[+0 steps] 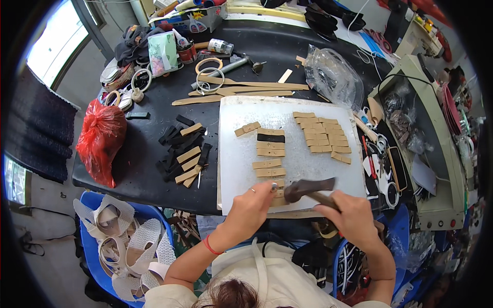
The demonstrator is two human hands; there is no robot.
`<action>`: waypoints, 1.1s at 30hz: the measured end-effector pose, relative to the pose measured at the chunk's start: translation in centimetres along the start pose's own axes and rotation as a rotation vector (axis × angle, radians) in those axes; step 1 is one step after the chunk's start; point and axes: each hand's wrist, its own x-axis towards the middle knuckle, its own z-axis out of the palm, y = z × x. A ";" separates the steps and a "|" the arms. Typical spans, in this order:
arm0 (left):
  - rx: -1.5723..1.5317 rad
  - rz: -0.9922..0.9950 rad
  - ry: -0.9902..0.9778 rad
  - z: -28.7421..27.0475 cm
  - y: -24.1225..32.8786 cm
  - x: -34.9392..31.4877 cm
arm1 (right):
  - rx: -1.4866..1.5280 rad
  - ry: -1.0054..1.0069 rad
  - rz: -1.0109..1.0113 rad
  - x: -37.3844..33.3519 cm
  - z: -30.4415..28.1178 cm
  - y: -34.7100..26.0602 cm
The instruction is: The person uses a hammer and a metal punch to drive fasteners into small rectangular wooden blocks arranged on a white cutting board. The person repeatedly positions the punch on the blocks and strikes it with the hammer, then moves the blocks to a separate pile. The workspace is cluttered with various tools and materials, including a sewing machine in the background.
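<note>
My right hand is closed around the wooden handle of a hammer. Its dark metal head is close beside my left hand. Pinched in my left fingers is a small metal punch-like tool, its lower end hidden. Beneath it a tan strip lies near the front edge of a white board. A column of short tan strips and one black strip runs up from there. Further right on the board, more tan strips lie in two columns, several with small holes.
Left of the board is a pile of black and tan strips, with a red plastic bag beyond. Long tan straps, rings and clear plastic lie behind. A blue bin of whitish perforated pieces stands below the table.
</note>
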 end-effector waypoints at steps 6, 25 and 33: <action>0.213 0.077 -0.048 0.3 0.3 0.0 | 0.338 0.234 -0.082 0.8 -3.7 -1.9; -0.494 -0.263 0.063 1.3 -0.3 -1.0 | -0.107 -0.019 0.003 -0.4 1.9 -0.2; -0.394 -0.214 0.060 1.2 0.1 -0.9 | -0.088 -0.008 0.011 -0.4 2.0 -0.2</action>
